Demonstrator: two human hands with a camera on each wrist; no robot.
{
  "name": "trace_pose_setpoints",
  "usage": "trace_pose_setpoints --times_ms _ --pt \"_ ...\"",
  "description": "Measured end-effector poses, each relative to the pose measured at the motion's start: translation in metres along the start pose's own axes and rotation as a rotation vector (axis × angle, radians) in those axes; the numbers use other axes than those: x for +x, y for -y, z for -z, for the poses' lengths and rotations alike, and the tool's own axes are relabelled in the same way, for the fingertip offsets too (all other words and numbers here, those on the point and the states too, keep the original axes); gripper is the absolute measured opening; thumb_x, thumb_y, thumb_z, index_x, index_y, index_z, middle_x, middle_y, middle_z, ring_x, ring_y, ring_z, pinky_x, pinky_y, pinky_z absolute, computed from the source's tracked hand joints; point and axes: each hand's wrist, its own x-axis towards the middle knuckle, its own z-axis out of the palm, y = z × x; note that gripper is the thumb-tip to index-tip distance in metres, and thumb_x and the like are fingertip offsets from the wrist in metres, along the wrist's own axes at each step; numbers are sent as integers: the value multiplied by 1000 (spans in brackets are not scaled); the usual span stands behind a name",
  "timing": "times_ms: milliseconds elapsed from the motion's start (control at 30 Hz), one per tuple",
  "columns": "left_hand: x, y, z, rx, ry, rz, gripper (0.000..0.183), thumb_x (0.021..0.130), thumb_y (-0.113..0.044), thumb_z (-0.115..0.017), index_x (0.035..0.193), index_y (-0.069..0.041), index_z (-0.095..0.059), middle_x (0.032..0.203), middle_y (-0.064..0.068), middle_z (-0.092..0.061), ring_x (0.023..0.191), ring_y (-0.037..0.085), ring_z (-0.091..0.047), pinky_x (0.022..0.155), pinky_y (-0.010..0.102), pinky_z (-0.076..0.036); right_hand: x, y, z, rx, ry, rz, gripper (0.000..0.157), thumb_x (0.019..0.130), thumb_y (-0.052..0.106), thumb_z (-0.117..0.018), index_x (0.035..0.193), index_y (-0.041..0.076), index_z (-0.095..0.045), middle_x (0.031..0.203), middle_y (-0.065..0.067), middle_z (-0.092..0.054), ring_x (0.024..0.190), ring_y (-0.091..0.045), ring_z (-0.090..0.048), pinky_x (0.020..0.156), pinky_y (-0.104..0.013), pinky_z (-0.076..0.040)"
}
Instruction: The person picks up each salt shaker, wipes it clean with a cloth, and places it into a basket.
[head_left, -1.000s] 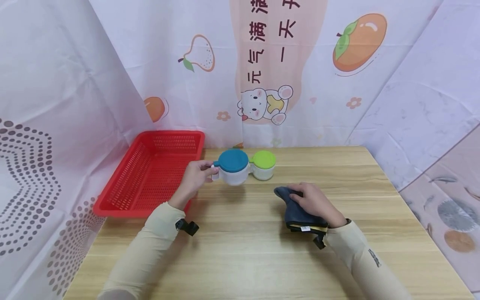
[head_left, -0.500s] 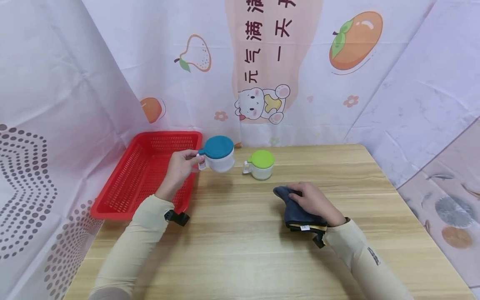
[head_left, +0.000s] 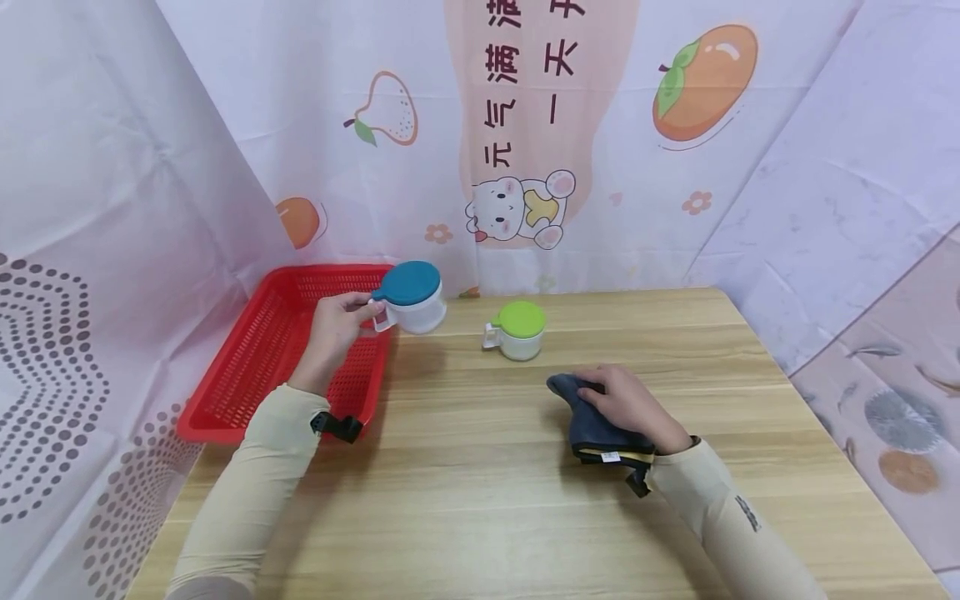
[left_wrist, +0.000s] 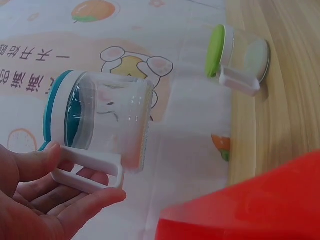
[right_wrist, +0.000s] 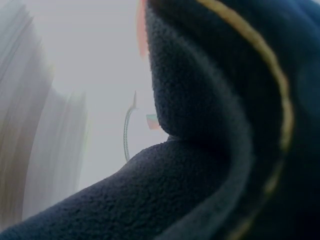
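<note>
My left hand [head_left: 335,333] pinches the white handle [left_wrist: 90,170] of a clear jar with a blue lid [head_left: 408,283]. The jar is raised beside the right rim of the red basket, and the left wrist view shows its see-through body. A smaller jar with a lime-green lid [head_left: 521,320] and white handle stands upright on the table, to the right of the blue-lidded one. My right hand [head_left: 626,404] grips a folded dark blue cloth [head_left: 588,421] with a yellow inner edge and a white tag. That cloth fills much of the right wrist view and hides the fingers there.
The red perforated basket [head_left: 225,433] stands at the table's left, partly behind my left forearm. A printed curtain [head_left: 420,192] hangs along the back edge of the wooden table [head_left: 465,500]. More curtain drapes the left and right sides.
My left hand has lifted the blue-lidded jar and carried it left, away from the green-lidded jar toward the basket. The right hand stays in place with the cloth.
</note>
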Motion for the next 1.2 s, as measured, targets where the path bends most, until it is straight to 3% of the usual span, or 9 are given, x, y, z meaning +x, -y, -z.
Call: trace_pose_setpoints --times_ms 267,567,767,1200 --pt "8 3 14 2 -31 1 44 96 -29 -61 135 -9 -57 131 14 -61 112 29 -62 86 31 -56 -2 -1 0 9 7 -15 35 94 11 -62 126 0 -63 116 -22 -68 106 -36 -64 83 -48 -51" --pt "18 6 25 -2 -66 18 44 96 -29 -60 135 -9 -57 130 15 -59 106 23 -62 81 25 -57 -2 0 -2 -53 -13 -23 34 92 12 -63 125 1 -64 106 -18 -69 83 -22 -58 71 -36 -45" --pt "25 10 32 -17 -97 11 46 95 -30 -62 134 -6 -58 126 15 -61 103 22 -63 76 22 -57 -2 0 -4 -60 -29 -12 34 91 12 -65 123 1 -66 107 -17 -70 88 -25 -61 73 -37 -46" --pt "41 19 51 -35 -182 30 44 95 -31 -61 131 -5 -60 100 -5 -59 91 14 -58 70 18 -56 -2 0 -3 -53 -12 -33 34 91 13 -65 124 3 -66 92 -12 -68 72 -17 -50 64 -29 -38"
